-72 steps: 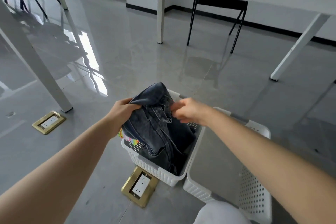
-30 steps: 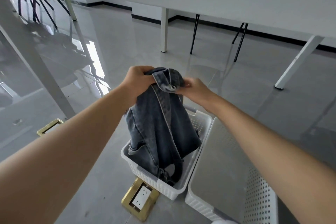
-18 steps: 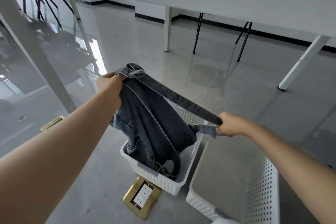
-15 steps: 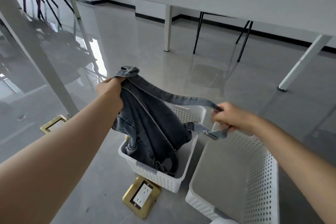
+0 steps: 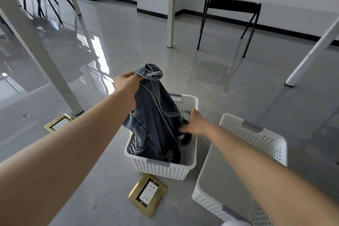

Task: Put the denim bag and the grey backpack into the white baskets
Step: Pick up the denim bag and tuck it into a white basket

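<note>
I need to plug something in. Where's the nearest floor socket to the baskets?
The brass floor socket lies at bottom centre, just in front of the basket holding the denim bag.

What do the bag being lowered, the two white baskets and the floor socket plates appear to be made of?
Denim bag: faded blue-grey denim, matte, with visible seams and soft folds. Left basket and right basket: apparently moulded white plastic, slightly glossy, with perforated walls and grey handle inserts. Near socket plate and far socket plate: probably brass or brass-finished metal, judging by the shiny gold frame.
</note>
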